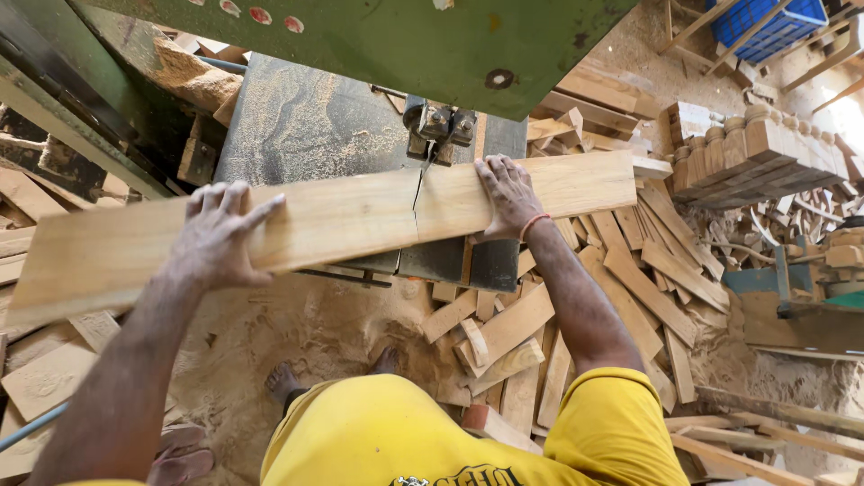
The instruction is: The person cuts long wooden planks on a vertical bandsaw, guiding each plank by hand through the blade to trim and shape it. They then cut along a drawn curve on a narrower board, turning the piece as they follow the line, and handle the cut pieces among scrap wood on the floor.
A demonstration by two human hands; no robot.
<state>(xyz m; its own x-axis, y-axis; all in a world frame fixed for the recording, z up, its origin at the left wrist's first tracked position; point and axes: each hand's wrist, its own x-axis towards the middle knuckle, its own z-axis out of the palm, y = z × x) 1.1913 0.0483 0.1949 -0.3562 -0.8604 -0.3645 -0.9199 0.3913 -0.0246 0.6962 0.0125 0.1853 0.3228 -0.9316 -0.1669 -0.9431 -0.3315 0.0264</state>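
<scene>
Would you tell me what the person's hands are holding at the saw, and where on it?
Both hands press flat on a long wooden plank: the left hand on its left part, the right hand just right of the blade.

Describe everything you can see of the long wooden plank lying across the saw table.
The plank is a long, flat board of pale, yellowish wood with fine straight grain. It lies across the dusty dark saw table, slightly tilted, its left end lower in the picture. A thin cut runs into it from the far edge, beneath the blade guide. The left hand presses flat on its left part; the right hand presses flat just right of the cut. Both ends overhang the table.
</scene>
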